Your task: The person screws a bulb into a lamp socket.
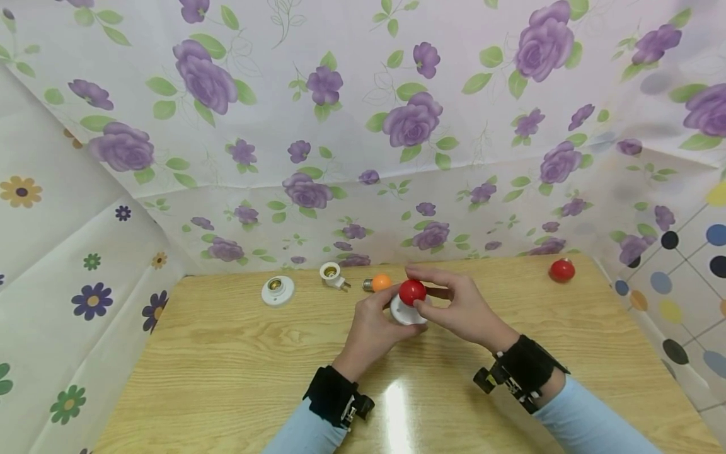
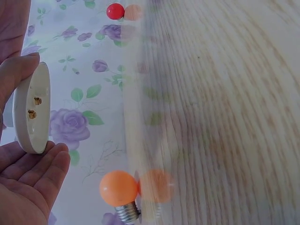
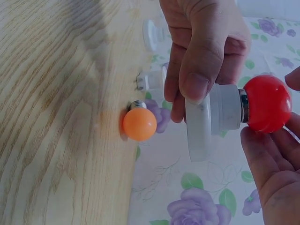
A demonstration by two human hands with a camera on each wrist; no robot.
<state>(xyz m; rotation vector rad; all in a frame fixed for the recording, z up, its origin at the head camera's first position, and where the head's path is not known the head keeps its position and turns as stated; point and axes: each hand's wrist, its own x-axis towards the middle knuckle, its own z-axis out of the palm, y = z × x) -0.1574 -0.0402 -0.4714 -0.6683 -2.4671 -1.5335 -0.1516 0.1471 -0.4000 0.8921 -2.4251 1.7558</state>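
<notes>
1. White lamp holder (image 3: 216, 117) and red bulb (image 3: 268, 104) are between the fingers of both hands, raised off the wooden table (image 1: 255, 366) below them.
2. Right hand (image 1: 462, 309): thumb and fingers curve about the red bulb, pinching it from either side.
3. Left hand (image 1: 371, 328): thumb and fingers grip the holder's round base by its rim.
4. Round lamp socket (image 1: 278, 291) lies well left of the left fingers.
5. Plug-in socket (image 1: 333, 275), nearer those fingers, rests on its side.
6. Orange bulb (image 1: 381, 282) lies just beyond the left fingers.
7. Second red bulb (image 1: 562, 270) lies well right of the right fingers.
8. Silver band (image 3: 244, 106) shows between the holder and the pinched bulb.
</notes>
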